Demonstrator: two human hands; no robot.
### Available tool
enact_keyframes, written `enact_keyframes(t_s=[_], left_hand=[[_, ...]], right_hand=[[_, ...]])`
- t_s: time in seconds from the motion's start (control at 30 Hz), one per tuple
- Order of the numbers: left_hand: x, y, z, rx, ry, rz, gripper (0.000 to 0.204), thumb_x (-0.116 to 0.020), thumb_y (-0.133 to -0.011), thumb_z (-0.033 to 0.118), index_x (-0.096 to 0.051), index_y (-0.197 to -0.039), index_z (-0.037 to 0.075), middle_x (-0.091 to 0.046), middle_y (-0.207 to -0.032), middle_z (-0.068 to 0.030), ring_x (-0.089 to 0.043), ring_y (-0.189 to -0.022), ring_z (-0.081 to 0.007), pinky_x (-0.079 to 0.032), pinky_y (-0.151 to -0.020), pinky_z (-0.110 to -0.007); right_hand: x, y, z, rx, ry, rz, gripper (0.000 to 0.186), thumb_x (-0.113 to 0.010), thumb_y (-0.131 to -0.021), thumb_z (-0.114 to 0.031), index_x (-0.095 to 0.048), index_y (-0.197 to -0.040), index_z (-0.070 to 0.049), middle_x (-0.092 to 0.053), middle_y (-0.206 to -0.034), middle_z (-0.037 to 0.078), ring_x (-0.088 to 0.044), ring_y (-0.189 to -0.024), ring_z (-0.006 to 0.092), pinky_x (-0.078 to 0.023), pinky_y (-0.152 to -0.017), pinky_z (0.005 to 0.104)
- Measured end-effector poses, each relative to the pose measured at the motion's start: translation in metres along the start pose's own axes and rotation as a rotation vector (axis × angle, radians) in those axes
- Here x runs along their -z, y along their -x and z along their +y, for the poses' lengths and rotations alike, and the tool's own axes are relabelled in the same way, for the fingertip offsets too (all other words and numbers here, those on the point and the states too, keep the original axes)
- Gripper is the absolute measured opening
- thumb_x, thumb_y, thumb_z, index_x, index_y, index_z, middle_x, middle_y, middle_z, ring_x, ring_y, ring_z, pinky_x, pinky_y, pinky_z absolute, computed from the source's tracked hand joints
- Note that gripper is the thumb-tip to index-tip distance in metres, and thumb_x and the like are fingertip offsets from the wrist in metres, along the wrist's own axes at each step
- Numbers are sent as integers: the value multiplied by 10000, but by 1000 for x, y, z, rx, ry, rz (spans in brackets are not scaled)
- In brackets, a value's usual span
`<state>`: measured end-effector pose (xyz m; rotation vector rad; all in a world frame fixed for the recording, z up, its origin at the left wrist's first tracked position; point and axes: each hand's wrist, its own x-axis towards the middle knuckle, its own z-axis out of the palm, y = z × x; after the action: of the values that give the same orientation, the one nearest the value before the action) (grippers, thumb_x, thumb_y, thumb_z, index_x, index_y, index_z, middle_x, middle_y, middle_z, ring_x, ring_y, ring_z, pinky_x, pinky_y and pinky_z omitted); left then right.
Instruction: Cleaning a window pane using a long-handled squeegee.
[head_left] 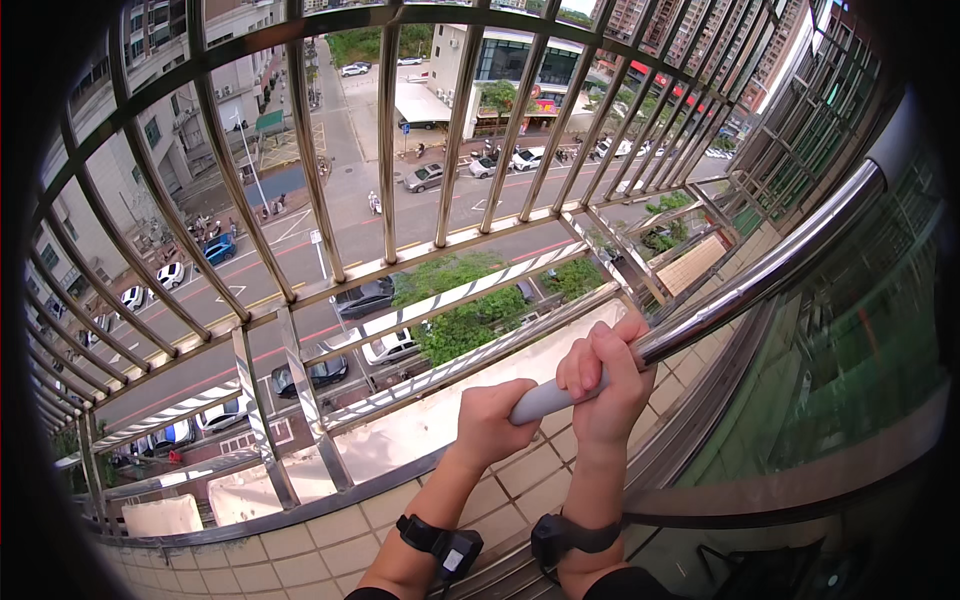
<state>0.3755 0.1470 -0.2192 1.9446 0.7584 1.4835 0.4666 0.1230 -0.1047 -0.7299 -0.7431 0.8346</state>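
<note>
Beyond a silver tubular-metal cage lies a grey asphalt street; a polished silver metal pole slants rightward above beige tiles. Right hand: fingers curled around its matte grey cylindrical grip; left hand: closed on the grip's end, fingers mostly hidden. Probably stiff and front-heavy, the pole should slip less there.

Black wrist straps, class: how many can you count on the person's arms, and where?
2: one strap below the left hand, another strap below the right hand, both hands closed around the pole.
</note>
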Motion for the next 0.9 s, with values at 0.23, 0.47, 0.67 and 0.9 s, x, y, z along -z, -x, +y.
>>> enact_keyframes(t_s=[0.23, 0.47, 0.67, 0.9], left_hand=[[2, 1, -2, 0, -23, -6, 197, -655, -595, 72, -624, -789, 90, -571, -601, -85, -579, -522, -254, -466, -489, -309], [3, 2, -5, -21, -34, -25, 250, -726, -577, 94, -631, -807, 79, -591, -634, -102, -584, -542, -284, -464, -490, -314], [7, 2, -3, -17, -44, -23, 248, -723, -580, 94, -634, -811, 77, -590, -635, -99, -584, -543, -278, -462, -484, -310], [4, 2, -3, -27, -46, -16, 253, -720, -578, 96, -639, -817, 80, -589, -638, -94, -579, -538, -276, -460, -483, -310]], right_hand=[[-2, 0, 2, 10, 13, 6, 200, -475, -845, -20, -349, -701, -75, -365, -477, 18, -347, -366, 97, -346, -370, 250], [1, -1, 5, 8, 22, 4, 218, -474, -840, -21, -323, -695, -83, -344, -469, 19, -329, -358, 105, -325, -360, 252], [-2, 0, 5, 6, 22, -6, 206, -465, -844, -23, -326, -703, -82, -338, -469, 17, -327, -359, 105, -329, -361, 256], [1, 0, 6, 18, 23, -20, 199, -464, -854, -35, -332, -713, -83, -328, -472, 8, -325, -361, 102, -336, -367, 259]])
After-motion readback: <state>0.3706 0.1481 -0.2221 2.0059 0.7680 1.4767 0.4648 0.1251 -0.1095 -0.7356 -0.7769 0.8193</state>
